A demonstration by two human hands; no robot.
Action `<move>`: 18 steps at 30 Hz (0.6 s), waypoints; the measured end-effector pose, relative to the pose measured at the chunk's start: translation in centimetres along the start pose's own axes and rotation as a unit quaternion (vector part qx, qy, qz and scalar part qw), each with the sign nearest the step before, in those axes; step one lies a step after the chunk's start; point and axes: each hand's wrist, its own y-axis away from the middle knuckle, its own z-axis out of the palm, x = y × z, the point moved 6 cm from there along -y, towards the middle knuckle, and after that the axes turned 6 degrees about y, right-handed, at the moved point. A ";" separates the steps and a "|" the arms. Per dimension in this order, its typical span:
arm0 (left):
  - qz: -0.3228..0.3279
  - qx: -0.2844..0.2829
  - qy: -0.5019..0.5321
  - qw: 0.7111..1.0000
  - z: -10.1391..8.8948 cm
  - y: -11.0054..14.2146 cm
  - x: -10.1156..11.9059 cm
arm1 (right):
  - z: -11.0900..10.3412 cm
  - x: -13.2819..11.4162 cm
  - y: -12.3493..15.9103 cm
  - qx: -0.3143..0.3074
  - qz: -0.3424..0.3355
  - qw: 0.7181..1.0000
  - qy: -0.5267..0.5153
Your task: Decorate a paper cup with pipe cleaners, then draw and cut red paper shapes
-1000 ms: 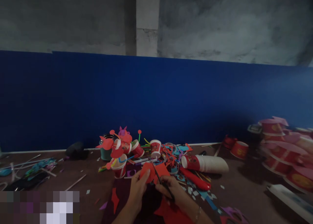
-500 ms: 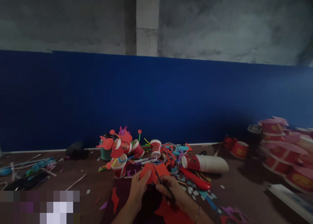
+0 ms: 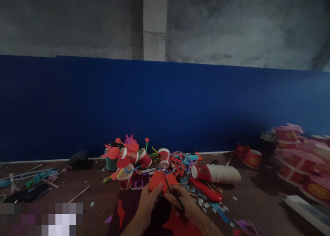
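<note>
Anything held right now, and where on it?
Yes: red paper, by its near edge in the left hand; scissors, by the handles in the right hand.

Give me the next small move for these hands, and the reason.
Probably one short snip with the slim black-handled scissors, while the left hand steadies the flat red paper. The right hand grips the handles, the blades lie at the paper, and the left thumb seems clear of them.
</note>
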 end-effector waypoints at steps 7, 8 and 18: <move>0.021 -0.014 0.001 1.000 0.1 0.0 0.1 | 0.2 0.1 0.3 -0.018 0.012 1.000 -0.005; 0.021 -0.015 0.000 1.000 0.1 -0.1 0.1 | 0.2 0.2 0.4 -0.020 0.017 1.000 -0.009; -0.006 -0.005 -0.002 1.000 -0.2 -0.4 -0.5 | 0.2 -0.4 0.4 -0.016 0.001 1.000 0.002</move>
